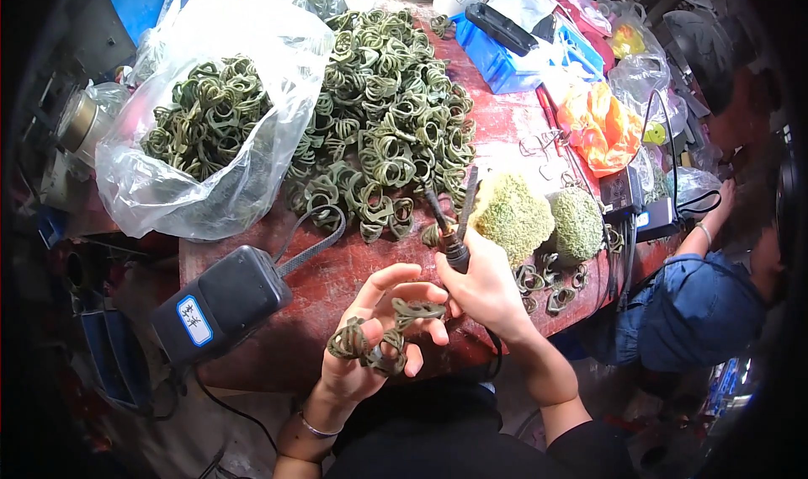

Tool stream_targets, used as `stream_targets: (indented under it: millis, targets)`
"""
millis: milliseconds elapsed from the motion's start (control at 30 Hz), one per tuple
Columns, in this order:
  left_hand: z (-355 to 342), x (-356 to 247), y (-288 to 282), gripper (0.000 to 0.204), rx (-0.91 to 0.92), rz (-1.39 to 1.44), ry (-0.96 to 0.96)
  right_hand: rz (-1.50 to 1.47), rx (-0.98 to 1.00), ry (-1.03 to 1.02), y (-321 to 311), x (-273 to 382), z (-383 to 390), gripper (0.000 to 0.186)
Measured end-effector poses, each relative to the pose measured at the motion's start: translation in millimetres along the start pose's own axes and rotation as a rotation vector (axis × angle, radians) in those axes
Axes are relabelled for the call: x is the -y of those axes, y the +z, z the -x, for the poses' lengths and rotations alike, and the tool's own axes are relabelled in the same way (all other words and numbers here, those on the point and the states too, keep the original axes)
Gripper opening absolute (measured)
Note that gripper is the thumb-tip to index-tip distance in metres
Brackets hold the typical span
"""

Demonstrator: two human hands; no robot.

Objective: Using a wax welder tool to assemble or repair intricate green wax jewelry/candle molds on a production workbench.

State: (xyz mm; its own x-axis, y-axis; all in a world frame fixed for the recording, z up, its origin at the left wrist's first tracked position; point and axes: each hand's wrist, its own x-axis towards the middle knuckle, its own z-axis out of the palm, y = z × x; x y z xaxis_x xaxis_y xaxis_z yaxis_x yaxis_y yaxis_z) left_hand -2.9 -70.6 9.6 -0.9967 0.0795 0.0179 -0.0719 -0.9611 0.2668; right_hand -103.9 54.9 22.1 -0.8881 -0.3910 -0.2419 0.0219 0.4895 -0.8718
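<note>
My left hand (347,380) is palm up with curled fingers, holding several dull-green, ribbed ring-shaped pieces (418,311); some appear looped over the fingers. Close beside it, my right hand (491,292) is wrapped round a black-handled pen-like tool (455,254). A cord trails below that hand. The tool's thin tip points away from me, and a flat dark strip (468,201) rises next to it, also seemingly in the right hand. Past the hands, a large heap of similar green rings (396,100) covers the table (252,285).
A clear plastic bag (290,83) of green rings stands left of the heap. Two rough green-yellow lumps (513,214) lie right of my right hand. A black box (220,304) sits at the left edge. Blue trays (497,66) and an orange bag (599,125) are far right; another person's arm (711,222) shows beyond.
</note>
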Motion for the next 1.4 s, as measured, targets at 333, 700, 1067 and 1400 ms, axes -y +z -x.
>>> stream_targets:
  millis: [333,700,1067,1400]
  targets:
    - [-1.3,-5.6,6.6,0.013,-0.250,-0.588,0.161,-0.567,0.152,0.173,-20.8,30.4,38.6,0.012]
    - [-12.3,-0.3,39.0,0.039,-0.228,-1.189,0.221,-0.795,0.149,0.179,-29.8,44.1,69.0,0.018]
    - [-19.1,-3.8,57.3,0.043,-0.259,-0.839,-0.157,-0.828,0.225,0.135,-38.8,40.0,73.5,0.020]
    - [-16.8,-2.1,57.3,0.052,-0.071,-1.130,-0.099,-0.747,0.152,0.078,-42.3,37.3,79.8,0.025]
